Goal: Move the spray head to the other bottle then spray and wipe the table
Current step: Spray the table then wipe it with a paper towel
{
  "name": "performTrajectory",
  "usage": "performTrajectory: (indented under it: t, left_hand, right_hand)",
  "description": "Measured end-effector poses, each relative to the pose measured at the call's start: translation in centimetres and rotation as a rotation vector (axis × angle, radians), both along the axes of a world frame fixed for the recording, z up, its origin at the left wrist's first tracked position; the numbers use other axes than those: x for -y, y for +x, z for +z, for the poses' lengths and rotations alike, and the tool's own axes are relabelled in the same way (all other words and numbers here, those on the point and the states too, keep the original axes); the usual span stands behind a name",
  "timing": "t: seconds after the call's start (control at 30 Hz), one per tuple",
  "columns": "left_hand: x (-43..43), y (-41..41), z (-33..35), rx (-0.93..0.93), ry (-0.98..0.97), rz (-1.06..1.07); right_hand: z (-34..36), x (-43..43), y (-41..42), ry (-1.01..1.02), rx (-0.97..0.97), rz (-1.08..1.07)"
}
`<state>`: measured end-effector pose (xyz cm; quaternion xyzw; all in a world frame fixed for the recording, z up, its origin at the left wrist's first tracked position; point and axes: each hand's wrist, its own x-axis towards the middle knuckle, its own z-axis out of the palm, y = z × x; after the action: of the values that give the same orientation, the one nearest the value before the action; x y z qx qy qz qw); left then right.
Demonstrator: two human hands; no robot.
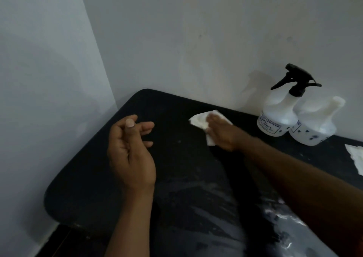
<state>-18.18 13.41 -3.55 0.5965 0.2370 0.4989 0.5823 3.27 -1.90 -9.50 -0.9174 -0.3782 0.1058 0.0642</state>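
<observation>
Two white plastic bottles stand at the back right of the black table [94, 178], against the wall. The left bottle [279, 117] carries the black spray head [296, 80], nozzle pointing left. The right bottle [314, 125] has a bare open neck. My right hand [222, 133] presses flat on a white paper tissue [200, 119] on the table top, just left of the bottles. My left hand [129, 148] hovers over the table's left part, palm turned inward, fingers loosely curled and apart, holding nothing.
A second white tissue [356, 156] lies at the right edge of the view. Wet, shiny streaks [275, 215] cover the near table top. Grey walls meet in a corner behind the table's rounded far left corner.
</observation>
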Motion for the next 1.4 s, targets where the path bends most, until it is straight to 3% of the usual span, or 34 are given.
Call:
performTrajectory:
  t: [0.1,0.2,0.43,0.57,0.77,1.03,1.23,1.4]
  left_hand:
    - [-0.4,-0.2,-0.1,0.013,-0.014,0.036]
    - [-0.2,0.2,-0.1,0.016,-0.028,0.041]
    - [0.6,0.7,0.0,-0.023,-0.01,0.067]
    - [0.9,-0.1,0.3,-0.034,0.015,0.084]
    - [3.2,0.2,1.0,0.01,0.017,0.015]
    - [8.2,1.9,2.0,0.04,0.021,-0.083]
    - [8.5,1.9,2.1,0.047,0.026,-0.083]
    - [7.2,1.7,2.0,0.043,0.004,-0.073]
  right_hand:
    - [0.1,3.6,2.4,-0.051,0.005,-0.149]
    - [0.2,2.8,0.0,0.017,-0.01,-0.114]
    - [1.4,-4.6,-16.0,0.214,-0.217,0.497]
    - [1.0,-3.7,-19.8,0.281,-0.189,0.638]
    - [0.6,6.2,-12.6,0.177,0.015,0.257]
    - [0.6,23.5,-8.5,0.087,0.069,-0.21]
    - [0.4,23.2,-9.2,0.086,0.03,-0.369]
    - [0.8,17.0,-14.4,0.269,-0.077,-0.221]
